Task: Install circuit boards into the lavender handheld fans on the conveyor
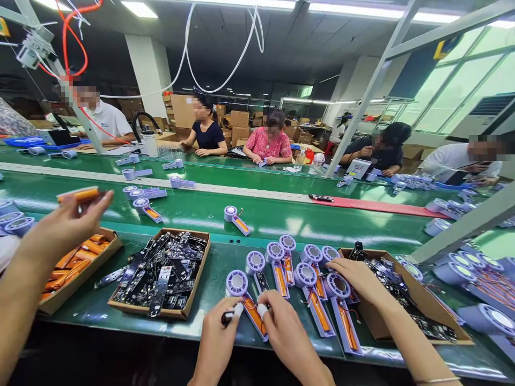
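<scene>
Head view: left hand point(219, 328) closed round a small black object point(227, 319), fingertip at the lilac fan unit point(236, 283); right hand point(286, 329) narrow by the handle point(263, 337), cannot tell whether it pinches anything. Unit lies on the green bench point(217, 262), orange cell point(253, 315) in its handle. Left: box of circuit boards point(131, 306)

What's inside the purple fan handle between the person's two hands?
It looks like an orange battery in the open handle. What's under the battery is covered, and the left hand and right hand hide some edges.
</scene>
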Tool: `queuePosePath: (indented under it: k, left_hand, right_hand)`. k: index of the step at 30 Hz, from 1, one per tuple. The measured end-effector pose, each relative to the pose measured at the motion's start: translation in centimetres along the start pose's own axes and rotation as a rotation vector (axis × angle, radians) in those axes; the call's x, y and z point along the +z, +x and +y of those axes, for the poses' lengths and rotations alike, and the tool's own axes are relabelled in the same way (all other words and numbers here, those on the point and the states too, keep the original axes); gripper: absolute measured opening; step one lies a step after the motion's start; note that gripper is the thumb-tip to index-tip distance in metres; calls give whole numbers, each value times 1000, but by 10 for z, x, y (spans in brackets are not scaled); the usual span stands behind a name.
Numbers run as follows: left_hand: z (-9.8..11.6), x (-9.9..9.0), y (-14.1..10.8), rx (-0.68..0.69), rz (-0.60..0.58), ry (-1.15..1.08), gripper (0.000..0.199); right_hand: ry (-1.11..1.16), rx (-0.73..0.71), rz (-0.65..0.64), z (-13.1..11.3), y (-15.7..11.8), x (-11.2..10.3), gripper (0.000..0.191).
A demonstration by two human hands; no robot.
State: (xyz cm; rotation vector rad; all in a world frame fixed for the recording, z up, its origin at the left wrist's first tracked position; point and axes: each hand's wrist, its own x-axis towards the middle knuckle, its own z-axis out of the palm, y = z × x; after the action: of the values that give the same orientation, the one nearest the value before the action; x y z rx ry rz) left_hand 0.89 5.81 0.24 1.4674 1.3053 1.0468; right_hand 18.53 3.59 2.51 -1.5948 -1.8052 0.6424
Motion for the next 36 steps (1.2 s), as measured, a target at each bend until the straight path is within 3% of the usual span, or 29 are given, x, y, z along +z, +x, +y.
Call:
queuePosePath:
  k: [2, 4, 7, 10, 15, 20, 27, 31, 36]
  left_hand:
    - [1, 2, -3, -187, 36, -131, 44]
    - [4, 2, -4, -274, 28, -234, 52]
    - [6, -2, -6, -289, -17, -312, 51]
    - [3, -7, -8, -292, -55, -347, 47]
    - [-1, -14, -11, -332, -83, -436, 40]
    - [5, -20, -14, -406, -59, -518, 36]
    - [1, -22, -17, -344, -3, -469, 45]
    - [7, -25, -20, -348, -38, -430, 49]
    - [11, -25, -22, -246, -86, -125, 41]
  right_hand:
    - [-1, -52, 11, -10, 0, -9, 23]
    - [10, -152, 3, -21, 2, -15, 31]
    - [-8, -311, -115, -31, 8, -13, 43]
    - [-51, -364, -177, -26, 13, 3, 44]
    - [-144, -410, -76, -10, 14, 27, 38]
    - [-105, -432, 15, -6, 12, 36, 42]
    - [45, -372, 3, -7, 12, 39, 26]
    - [124, -281, 14, -12, 11, 36, 22]
    - [-23, -298, -15, -20, 13, 26, 23]
